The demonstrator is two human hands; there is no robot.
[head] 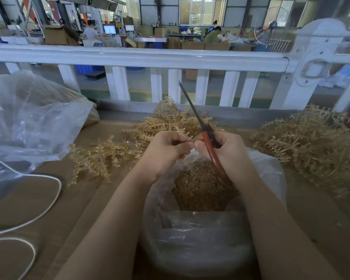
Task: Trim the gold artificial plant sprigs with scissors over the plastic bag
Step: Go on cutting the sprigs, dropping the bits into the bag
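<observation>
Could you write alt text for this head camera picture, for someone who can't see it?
A person's left hand pinches a gold sprig while the right hand holds red-handled scissors, blades shut and pointing up, above an open plastic bag of gold trimmings. More gold sprigs lie heaped on the brown table.

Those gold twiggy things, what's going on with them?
A person is trimming gold plastic sprigs. The left hand pinches one sprig, and the right hand holds red-handled scissors, blades pointing up and not cutting right now. Both hands hover over an open plastic bag that already holds gold trimmings. More sprigs lie in piles on the table.
</observation>
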